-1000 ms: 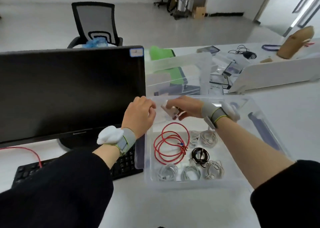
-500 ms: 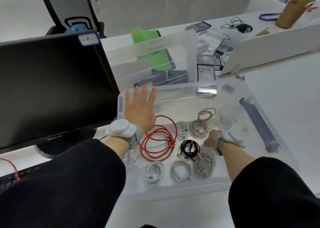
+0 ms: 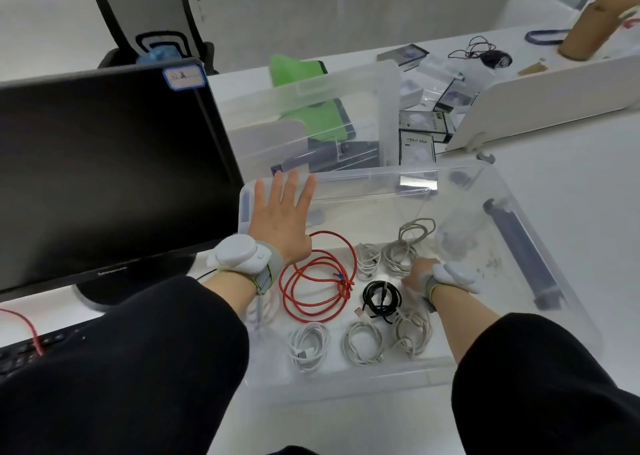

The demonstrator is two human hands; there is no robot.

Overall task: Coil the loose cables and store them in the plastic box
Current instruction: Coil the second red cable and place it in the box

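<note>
cables: 1 red [image 3: 317, 278], 1 black [image 3: 382, 298], 6 white | left hand [image 3: 280, 219] spread flat | right hand [image 3: 419, 274] grip unclear

Clear glossy plastic, rubbery cable sheaths, matt white tabletop

The plastic box [image 3: 540, 233] is see-through, smooth plastic with bright glints along its rim; the red cable [image 3: 318, 278] and black cable [image 3: 382, 297] have smooth, faintly shiny sheaths; the white cables [image 3: 310, 345] look duller; the monitor [image 3: 104, 163] has a dark glossy screen in a matt black plastic frame; the tabletop [image 3: 571, 184] is smooth matt white; the sleeves [image 3: 121, 368] are black matt cloth.
</note>
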